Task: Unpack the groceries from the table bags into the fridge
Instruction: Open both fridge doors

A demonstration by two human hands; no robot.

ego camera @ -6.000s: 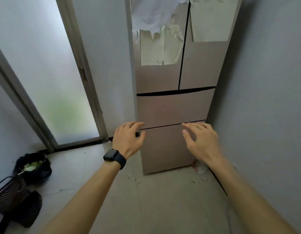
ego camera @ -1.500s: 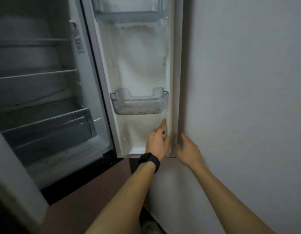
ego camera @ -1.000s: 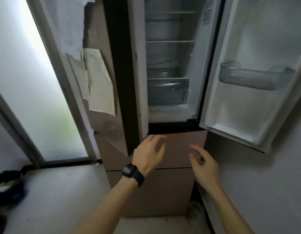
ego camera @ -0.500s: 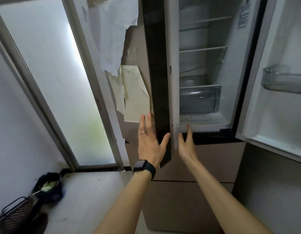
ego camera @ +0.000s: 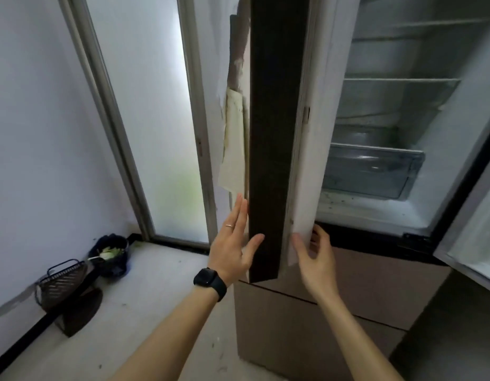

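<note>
Hands: both work the left door, set apart with one on each face of it, and neither carries any groceries.
Left hand (ego camera: 232, 243): flat with straight fingers, it presses on the door's outer face near the lower corner; one ring (ego camera: 229, 225) on a finger, one black smartwatch (ego camera: 209, 280) on the wrist.
Right hand (ego camera: 315, 257): the fingers hook behind the white inner lining and the thumb lies in front, so it grips the door's inner edge.
Why held so: a door caught between two hands looks steered, not flung; the likely aim is to set it wide enough for loading.
Left door (ego camera: 271, 133): partway open and seen edge-on, its dark edge facing the camera; one yellowed paper sheet (ego camera: 232, 149) hangs on its front.
Right door (ego camera: 474, 243): stands wide open at the right of the frame.
Fridge (ego camera: 441, 127): directly ahead, upper compartment exposed.
Count: two hands, two upper doors, two shelves (ego camera: 397, 79), one clear crisper drawer (ego camera: 373, 171), two closed drawer fronts (ego camera: 375, 287) below.
Groceries: none visible anywhere; the bags and their bench are out of frame, so unpacking appears not yet begun.
Next move: probably a turn away to the bags once both doors stand open.
Floor: one dark bag of green leaves (ego camera: 112, 254) and one black slatted basket (ego camera: 62, 281) sit just beside each other by the wall, near the frosted glass door (ego camera: 155, 105).
</note>
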